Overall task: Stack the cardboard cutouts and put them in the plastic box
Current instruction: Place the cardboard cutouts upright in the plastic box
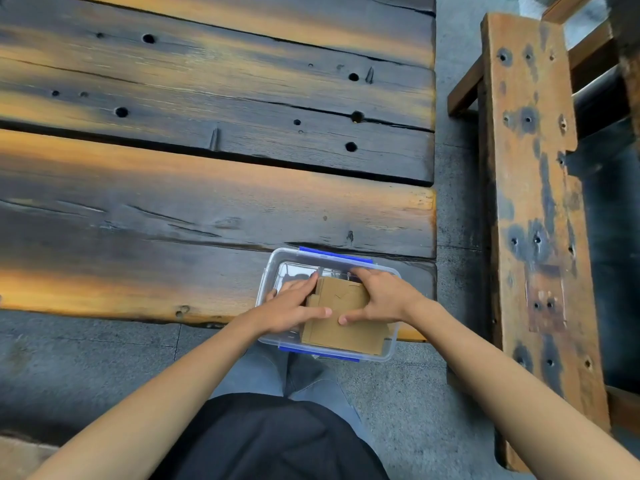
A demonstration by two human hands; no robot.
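A clear plastic box [273,271] with blue clips sits at the near right corner of a dark, weathered plank table [207,188], its near edge overhanging the table's rim slightly. Inside it lies the stack of brown cardboard cutouts [343,327], flat and filling the box's right and near part, with a notched corner showing at its far left.

Both forearms reach in from about 5 and 7 o'clock and meet over the box. The left hand [294,306] grasps the stack's left edge: its fingers point toward 1 o'clock along that edge and dip into the box, while the thumb lies across the top sheet pointing toward 3 o'clock. The right hand [381,296] grasps the stack from the right, fingers curled over the far edge at about 11 o'clock and the thumb pressed on the top sheet, pointing toward 9 o'clock. The two thumb tips sit just apart from each other on the cardboard.

At 3 o'clock from the table, across a strip of grey paved floor [453,188], stands a worn wooden bench [533,188].
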